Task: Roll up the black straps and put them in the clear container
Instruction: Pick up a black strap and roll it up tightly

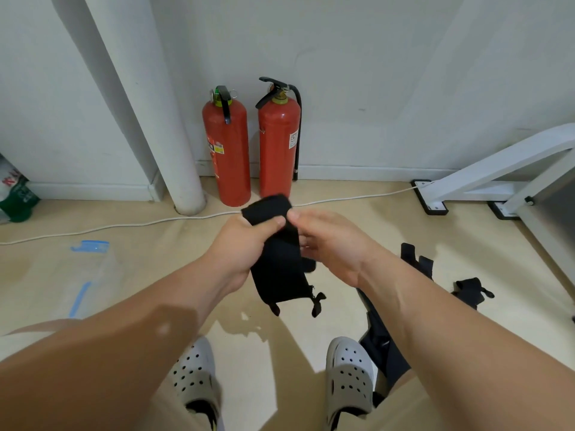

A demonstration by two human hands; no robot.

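A wide black strap (pixel 278 262) hangs in the air in front of me, its top end folded over. My left hand (pixel 245 244) grips it near the top, thumb across the front. My right hand (pixel 329 241) pinches its upper right edge with thumb and fingers. The strap's lower end dangles with two small tabs. More black straps (pixel 418 262) lie on the floor to the right, another (pixel 471 290) farther right and a dark pile (pixel 382 343) beside my right shoe. A clear bag with blue trim (pixel 87 275) lies flat on the floor at the left.
Two red fire extinguishers (pixel 277 144) stand against the wall ahead, next to a white pipe (pixel 174 150). A white cable (pixel 124 225) runs across the beige floor. A white metal frame (pixel 497 178) stands at the right. My grey clogs (pixel 348 374) are below.
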